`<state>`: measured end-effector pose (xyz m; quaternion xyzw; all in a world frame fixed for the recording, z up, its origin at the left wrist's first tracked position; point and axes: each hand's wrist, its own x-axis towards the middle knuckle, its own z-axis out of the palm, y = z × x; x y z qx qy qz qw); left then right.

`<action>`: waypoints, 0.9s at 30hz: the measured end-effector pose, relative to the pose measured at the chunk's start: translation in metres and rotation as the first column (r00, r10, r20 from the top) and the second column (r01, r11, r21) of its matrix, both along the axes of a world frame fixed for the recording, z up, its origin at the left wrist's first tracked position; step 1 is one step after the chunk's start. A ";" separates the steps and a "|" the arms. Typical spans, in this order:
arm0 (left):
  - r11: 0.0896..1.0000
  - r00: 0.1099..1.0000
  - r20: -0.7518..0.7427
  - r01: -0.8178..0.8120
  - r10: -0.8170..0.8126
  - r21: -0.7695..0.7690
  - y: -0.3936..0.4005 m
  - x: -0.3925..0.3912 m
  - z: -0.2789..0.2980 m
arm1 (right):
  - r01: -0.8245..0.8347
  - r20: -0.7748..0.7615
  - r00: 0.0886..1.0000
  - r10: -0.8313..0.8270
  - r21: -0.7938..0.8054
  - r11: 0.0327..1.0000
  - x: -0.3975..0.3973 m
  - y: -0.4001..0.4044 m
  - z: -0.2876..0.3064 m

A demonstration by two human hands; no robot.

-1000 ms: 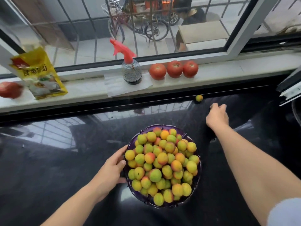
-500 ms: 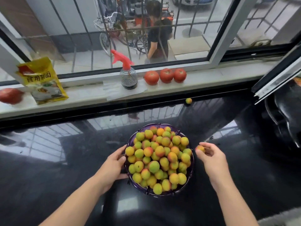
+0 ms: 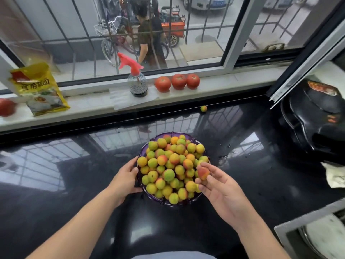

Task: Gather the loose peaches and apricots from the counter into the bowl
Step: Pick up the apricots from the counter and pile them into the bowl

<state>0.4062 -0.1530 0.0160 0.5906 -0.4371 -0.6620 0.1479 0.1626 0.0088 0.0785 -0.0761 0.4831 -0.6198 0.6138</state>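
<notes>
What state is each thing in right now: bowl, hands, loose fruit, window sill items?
Bowl: upright on the counter, heaped with fruit.
Left hand: grips the bowl's left rim.
Right hand: pinches one fruit at the bowl's right edge, not yet dropped.
Loose fruit: lies alone at the counter's back edge.
Spray bottle: upright on the sill.
Tomatoes: three in a row.
Yellow packet: leaning.

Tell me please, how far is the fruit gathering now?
Mostly done: the purple bowl is heaped with fruit. In hand: the right hand holds one reddish fruit over the bowl's right edge, while the left hand steadies the rim. Left: one loose fruit on the black counter near the windowsill.
</notes>
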 end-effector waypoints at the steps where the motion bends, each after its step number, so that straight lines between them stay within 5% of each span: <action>1: 1.000 1.000 0.001 0.001 -0.001 0.002 0.001 0.000 0.001 | -0.005 0.039 0.999 0.005 -0.014 1.000 0.000 0.002 0.000; 5: 1.000 1.000 0.011 0.005 -0.005 0.000 0.003 -0.001 0.003 | -0.042 0.076 0.996 0.045 -0.036 0.998 -0.003 0.006 -0.004; 9: 1.000 1.000 0.011 0.000 0.000 0.007 0.003 0.001 0.000 | -0.022 -0.216 0.976 0.029 0.036 0.999 -0.010 0.002 -0.008; 11: 1.000 1.000 0.019 -0.004 0.004 0.003 0.002 0.001 -0.001 | -0.061 -0.543 0.829 0.136 0.154 0.986 -0.020 -0.007 -0.011; 13: 1.000 1.000 0.025 0.000 0.000 0.002 0.001 0.001 -0.001 | -0.078 -0.819 0.508 0.269 0.267 0.961 -0.031 -0.023 -0.015; 15: 1.000 1.000 0.025 0.001 -0.001 0.005 0.002 0.000 0.000 | -0.086 -0.925 0.219 0.311 0.299 0.950 -0.037 -0.043 -0.018; 18: 1.000 1.000 0.024 -0.005 0.005 0.012 0.003 0.001 0.002 | -0.092 -0.934 -0.020 0.357 0.357 0.930 -0.038 -0.071 -0.019; 20: 1.000 1.000 0.021 -0.007 0.006 0.016 0.003 0.001 0.003 | -0.077 -0.906 -0.097 0.412 0.419 0.905 -0.034 -0.082 -0.022; 27: 0.999 1.000 -0.004 -0.015 0.015 0.031 0.002 0.001 0.001 | -0.043 -0.891 -0.140 0.433 0.442 0.896 -0.028 -0.087 -0.034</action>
